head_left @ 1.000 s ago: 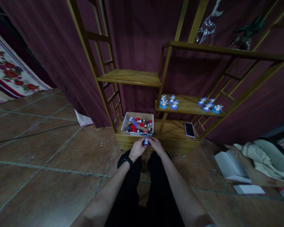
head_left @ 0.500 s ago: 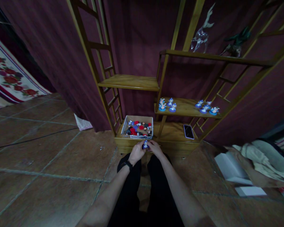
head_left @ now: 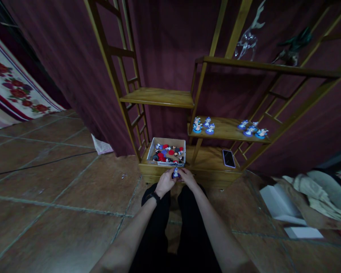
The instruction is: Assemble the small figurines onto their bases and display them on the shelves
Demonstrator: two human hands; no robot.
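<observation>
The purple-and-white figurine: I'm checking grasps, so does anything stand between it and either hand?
Nothing visible does. The left hand and right hand hold the purple-and-white figurine between them. The cardboard box stands beyond, on the shelf unit, not between hands and figurine.

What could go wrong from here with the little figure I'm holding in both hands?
The figure is small and held between the fingers of your left hand and right hand, so it might slip and drop toward the tiled floor. The open box sits just beyond your hands; bumping it could jostle the loose toys inside.
</observation>
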